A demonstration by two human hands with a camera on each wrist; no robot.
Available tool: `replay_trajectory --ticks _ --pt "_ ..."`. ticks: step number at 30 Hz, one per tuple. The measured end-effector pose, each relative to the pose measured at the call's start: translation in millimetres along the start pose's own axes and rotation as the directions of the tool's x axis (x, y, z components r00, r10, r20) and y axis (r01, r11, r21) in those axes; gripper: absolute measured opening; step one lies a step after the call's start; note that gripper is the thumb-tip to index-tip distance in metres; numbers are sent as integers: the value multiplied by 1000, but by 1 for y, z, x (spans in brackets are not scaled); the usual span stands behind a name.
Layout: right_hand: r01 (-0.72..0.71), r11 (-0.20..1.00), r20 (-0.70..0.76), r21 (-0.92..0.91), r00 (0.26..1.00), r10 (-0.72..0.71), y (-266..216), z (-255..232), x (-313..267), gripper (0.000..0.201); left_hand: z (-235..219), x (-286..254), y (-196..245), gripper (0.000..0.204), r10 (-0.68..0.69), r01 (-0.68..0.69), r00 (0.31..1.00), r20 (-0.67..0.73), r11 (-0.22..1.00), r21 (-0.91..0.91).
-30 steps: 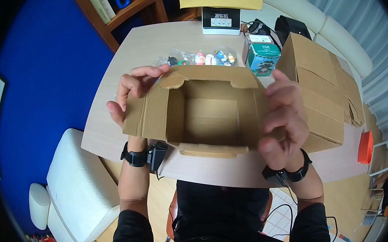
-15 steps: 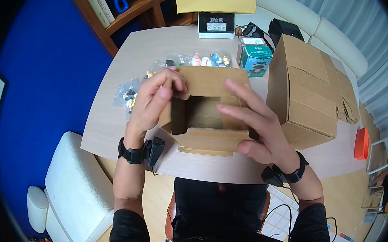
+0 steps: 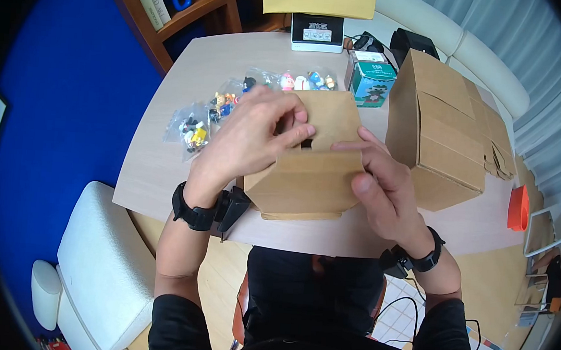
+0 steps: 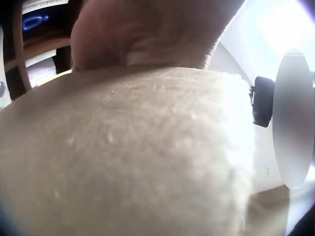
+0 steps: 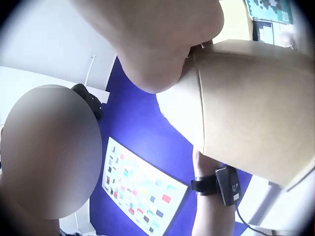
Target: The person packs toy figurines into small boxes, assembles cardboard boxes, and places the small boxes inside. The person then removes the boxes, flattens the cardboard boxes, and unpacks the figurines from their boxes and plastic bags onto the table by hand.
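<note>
In the head view a small cardboard box (image 3: 312, 187) is held up over the near part of the table, its front and back flaps raised. My left hand (image 3: 244, 133) reaches over the left side of the opening, fingers curled and thumb tip at the inner edge of the cardboard. My right hand (image 3: 387, 189) grips the right side, thumb against the front flap and fingers behind it. Much of the opening is hidden by the left hand and front flap. Blurred cardboard fills most of the left wrist view. The right wrist view shows the box's smooth wall (image 5: 251, 108) beside the right hand (image 5: 157, 44).
Bagged small figurines (image 3: 195, 136) lie along the table's left and back. A green box (image 3: 371, 87) stands behind, near a large cardboard box (image 3: 453, 128) on the right. An orange object (image 3: 519, 208) sits at the right edge. A black-and-white device (image 3: 316, 34) stands at the back.
My left hand has moved from the left flap inward over the opening, and that flap is no longer spread outward. The right hand has come onto the box's right side; the front flap stands higher.
</note>
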State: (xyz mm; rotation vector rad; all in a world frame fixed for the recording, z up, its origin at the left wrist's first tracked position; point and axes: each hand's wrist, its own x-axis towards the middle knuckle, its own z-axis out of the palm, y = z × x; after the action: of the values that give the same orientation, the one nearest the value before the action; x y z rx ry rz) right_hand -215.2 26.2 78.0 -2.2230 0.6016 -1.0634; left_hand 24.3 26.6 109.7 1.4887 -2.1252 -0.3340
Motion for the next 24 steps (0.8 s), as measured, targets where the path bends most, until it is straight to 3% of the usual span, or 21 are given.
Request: replay_trajectory --ticks 1,3,4,5,6,7,8,10,13,15,19,24 --pt "-4 1000 1 -4 1000 4 -7 8 0 22 3 -1 -4 19 2 -2 1000 1 1000 -6" --pt "-110 924 -229 367 952 204 -21 23 2 34 7 -4 -16 25 59 -108 965 -256 977 -183" --pt "-111 924 -223 365 954 203 -23 21 5 34 4 -7 -21 33 53 -86 981 -186 982 -170" --pt "-174 963 -161 207 965 209 -24 16 10 36 5 -6 -25 33 48 -81 980 -191 982 -173" --pt "-221 974 -102 40 969 225 -23 14 15 39 6 -6 -32 33 63 -76 977 -203 996 -53" --pt "-221 974 -95 40 970 224 -18 15 18 39 7 -6 -36 33 80 -67 974 -213 996 67" --pt "-210 977 -104 41 971 214 -9 18 20 35 7 -6 -36 33 74 -61 973 -217 996 65" --pt "-203 978 -107 41 973 206 -3 22 26 31 7 -5 -35 34 -98 76 993 -69 962 -261" --pt "-194 981 -114 -25 975 190 -5 22 34 21 10 -8 -37 37 -131 91 987 -95 934 -346" --pt "-123 957 -42 -263 992 117 -9 18 38 19 11 -9 -37 38 -118 73 987 -114 940 -334" --pt "-108 934 -60 -341 994 93 -11 21 40 19 10 -10 -40 42 -58 12 985 -163 963 -268" --pt "-88 921 17 -379 995 102 -10 22 43 19 6 -13 -39 43 -47 5 982 -183 976 -219"
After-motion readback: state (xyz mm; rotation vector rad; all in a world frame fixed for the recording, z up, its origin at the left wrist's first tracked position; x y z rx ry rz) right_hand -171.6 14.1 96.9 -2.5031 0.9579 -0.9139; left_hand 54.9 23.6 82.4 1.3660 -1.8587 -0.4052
